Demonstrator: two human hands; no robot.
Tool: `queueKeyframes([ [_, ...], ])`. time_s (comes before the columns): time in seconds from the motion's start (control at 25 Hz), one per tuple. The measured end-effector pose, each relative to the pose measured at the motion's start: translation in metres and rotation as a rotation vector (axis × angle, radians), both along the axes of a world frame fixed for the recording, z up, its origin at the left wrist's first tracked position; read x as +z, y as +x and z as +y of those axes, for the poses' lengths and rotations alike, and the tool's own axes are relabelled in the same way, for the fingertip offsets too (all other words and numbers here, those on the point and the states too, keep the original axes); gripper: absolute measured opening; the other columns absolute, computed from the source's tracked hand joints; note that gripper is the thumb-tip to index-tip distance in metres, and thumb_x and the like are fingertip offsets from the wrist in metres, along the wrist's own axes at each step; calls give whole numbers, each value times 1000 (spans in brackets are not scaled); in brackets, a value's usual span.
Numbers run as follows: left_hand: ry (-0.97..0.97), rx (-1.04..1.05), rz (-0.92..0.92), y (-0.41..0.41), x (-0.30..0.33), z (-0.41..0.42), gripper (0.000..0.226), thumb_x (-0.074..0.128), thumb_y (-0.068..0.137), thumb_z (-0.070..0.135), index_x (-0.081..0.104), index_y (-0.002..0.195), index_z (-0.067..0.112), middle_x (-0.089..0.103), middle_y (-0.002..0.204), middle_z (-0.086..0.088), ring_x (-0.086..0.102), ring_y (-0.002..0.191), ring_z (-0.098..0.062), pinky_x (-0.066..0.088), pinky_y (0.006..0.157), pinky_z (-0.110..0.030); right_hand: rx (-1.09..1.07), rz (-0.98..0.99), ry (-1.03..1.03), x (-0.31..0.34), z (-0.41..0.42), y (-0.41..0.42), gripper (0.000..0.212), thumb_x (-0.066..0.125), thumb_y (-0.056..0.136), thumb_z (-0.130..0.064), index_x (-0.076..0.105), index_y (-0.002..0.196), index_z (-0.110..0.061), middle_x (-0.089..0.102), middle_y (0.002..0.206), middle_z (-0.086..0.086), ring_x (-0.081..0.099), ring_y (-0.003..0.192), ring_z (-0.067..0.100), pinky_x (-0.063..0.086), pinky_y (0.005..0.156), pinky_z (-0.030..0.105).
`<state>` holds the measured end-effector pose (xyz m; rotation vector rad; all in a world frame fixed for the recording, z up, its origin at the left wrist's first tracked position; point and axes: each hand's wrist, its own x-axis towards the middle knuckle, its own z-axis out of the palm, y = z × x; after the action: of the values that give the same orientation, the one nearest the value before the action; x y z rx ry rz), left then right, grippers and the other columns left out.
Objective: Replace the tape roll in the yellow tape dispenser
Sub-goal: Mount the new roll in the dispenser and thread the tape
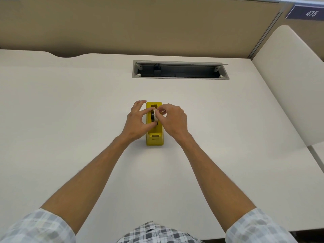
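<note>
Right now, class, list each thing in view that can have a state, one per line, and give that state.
Yellow plastic tape dispenser: upright on the white desk, cutter end nearest the person.
Tape roll: at the dispenser's cradle, pinched from both sides; seated or not, cannot tell.
Left hand: fingers closed on the roll.
Right hand: fingertips closed on the roll.
Grey cable tray: lid open.

Two bare forearms reach into view, each ending in a bare hand, the left hand [135,122] and the right hand [172,120], with no rings, watch or gloves visible. Both arms wear short sleeves [40,227] of grey-and-white checked cloth. The shirt front [154,233] shows the same check in darker grey.
</note>
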<state>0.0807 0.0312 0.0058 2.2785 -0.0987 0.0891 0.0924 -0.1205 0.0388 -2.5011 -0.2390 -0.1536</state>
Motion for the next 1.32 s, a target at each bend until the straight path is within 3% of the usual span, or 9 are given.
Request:
queueKeyframes([
  [0.24,36,4,32,-1,0,-2,60,57,76,49,53,133,27,30,155,-1,11,147,-19,20,112,-54,32,7,45,-2,-5,-1,26,56,93,-38,70,104,-19,73,98,-4,67,88,14,54,74,33],
  [0.68,59,18,-5,3,-8,-3,50,64,85,45,54,132,30,30,154,-1,12,147,-20,21,112,-54,72,2,59,-1,-8,-6,24,60,90,-31,69,110,-20,72,103,-3,65,93,16,54,76,34],
  [0.96,100,17,22,5,-2,-2,50,64,87,43,55,133,28,26,157,-2,8,148,-20,17,113,-55,105,-72,-39,2,-8,-9,25,58,93,-33,70,114,-24,69,108,-5,65,91,16,50,69,30],
  [1.32,130,8,34,4,4,-1,50,65,87,41,54,134,27,26,157,-2,6,148,-20,16,113,-54,153,-182,-185,2,-7,-14,21,55,97,-22,75,91,-16,69,94,0,63,80,21,39,58,26],
])
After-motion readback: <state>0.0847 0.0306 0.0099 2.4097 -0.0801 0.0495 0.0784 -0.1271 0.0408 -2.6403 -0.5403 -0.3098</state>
